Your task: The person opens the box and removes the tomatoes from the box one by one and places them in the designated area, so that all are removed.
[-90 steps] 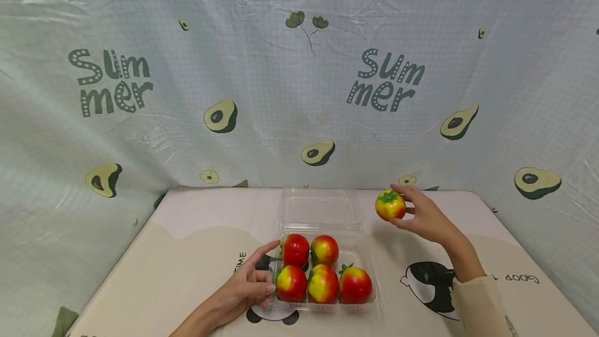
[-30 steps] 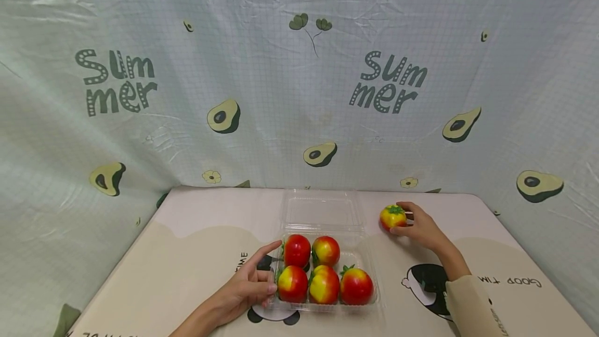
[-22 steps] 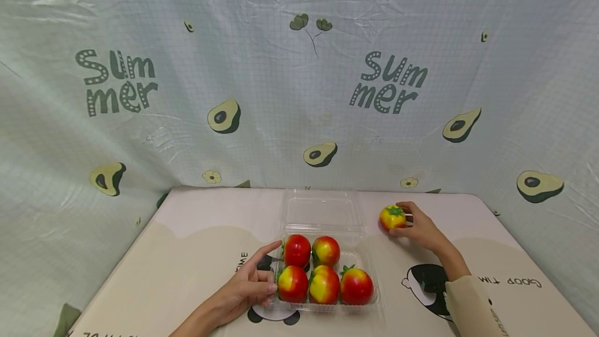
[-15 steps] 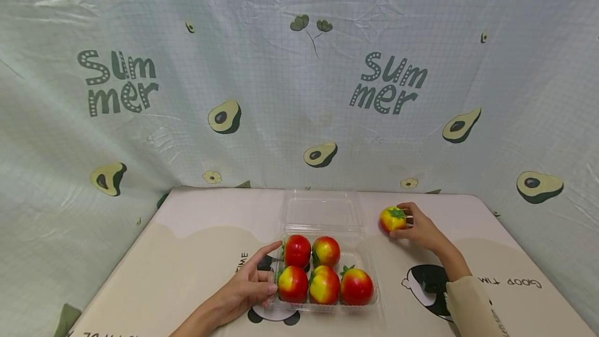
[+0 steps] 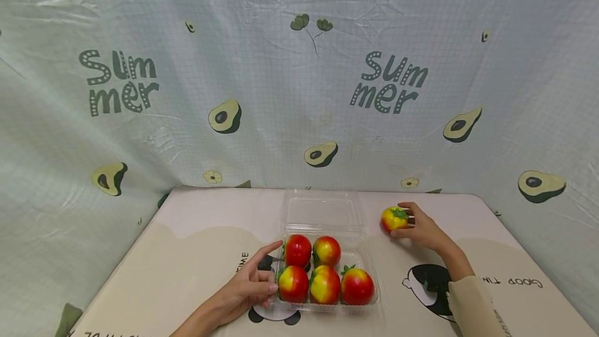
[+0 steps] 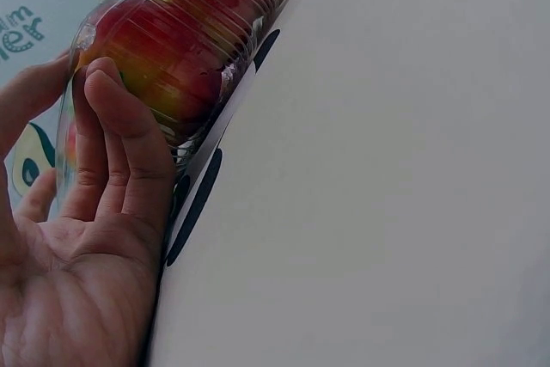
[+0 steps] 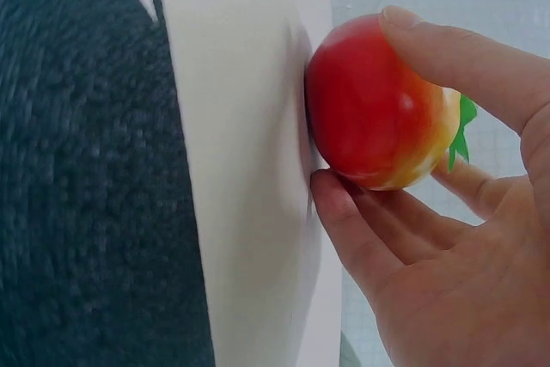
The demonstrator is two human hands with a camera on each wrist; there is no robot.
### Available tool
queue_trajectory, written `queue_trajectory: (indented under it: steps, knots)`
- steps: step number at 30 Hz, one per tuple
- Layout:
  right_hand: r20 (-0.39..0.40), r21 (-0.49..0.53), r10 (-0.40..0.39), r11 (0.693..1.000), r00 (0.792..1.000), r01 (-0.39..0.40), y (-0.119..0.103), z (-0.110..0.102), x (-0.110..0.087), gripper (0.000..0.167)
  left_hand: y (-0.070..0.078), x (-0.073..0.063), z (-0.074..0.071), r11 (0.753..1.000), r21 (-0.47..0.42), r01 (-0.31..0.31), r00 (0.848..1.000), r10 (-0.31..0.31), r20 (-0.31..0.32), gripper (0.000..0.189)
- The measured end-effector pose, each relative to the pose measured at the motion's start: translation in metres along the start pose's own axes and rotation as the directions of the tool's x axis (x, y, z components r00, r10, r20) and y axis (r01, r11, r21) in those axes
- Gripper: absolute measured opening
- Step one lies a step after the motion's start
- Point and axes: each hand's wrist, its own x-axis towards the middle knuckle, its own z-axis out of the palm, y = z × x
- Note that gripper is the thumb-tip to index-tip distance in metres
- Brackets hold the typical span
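The right hand [image 5: 421, 228] grips a fruit [image 5: 391, 219] between thumb and fingertips, low against the table [image 5: 196, 259], right of the clear box [image 5: 349, 248]. The fruit is glossy red blending into yellow, with green leaves [image 7: 463, 129]. The left hand [image 5: 242, 291] pinches the box's left edge, beside five similar fruits [image 5: 325, 286] inside. The transparent lid [image 5: 322, 212] is faint; some right-hand fingers are partly hidden.

Round glossy fruit [image 5: 392, 220] in the right hand [image 5: 421, 229]: red base grading to yellow, leafy top green. Five round glossy fruits [image 5: 325, 286] in the clear colourless plastic box [image 5: 350, 251]: red, several with yellow patches, some green leaves showing. Printed desk [image 5: 187, 274]: pale pink and beige, black-and-white cartoon faces [image 5: 423, 282], dark lettering [image 5: 519, 281]. Pale grey-green cloth backdrop [image 5: 267, 66]: fine grid, green-and-yellow avocados [image 5: 224, 117], dark green "SUMMER" [image 5: 383, 83]. Sleeve [image 5: 471, 303]: cream.
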Motion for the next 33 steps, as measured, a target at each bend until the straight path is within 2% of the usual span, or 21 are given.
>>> queue_trajectory:
  steps: [15, 33]
  knots:
    - [0.016, -0.022, -0.011, 1.000, 1.000, 0.011, -0.003, -0.005, -0.003, 0.089, 0.000, 0.001, 0.000, 1.000, -0.001, -0.005, 1.000, 0.005, 0.004, 0.091]
    - [-0.020, -0.044, -0.059, 0.997, 0.998, 0.058, -0.016, -0.016, -0.007, 0.085, 0.000, 0.001, 0.000, 1.000, 0.003, -0.004, 1.000, 0.005, -0.002, 0.090]
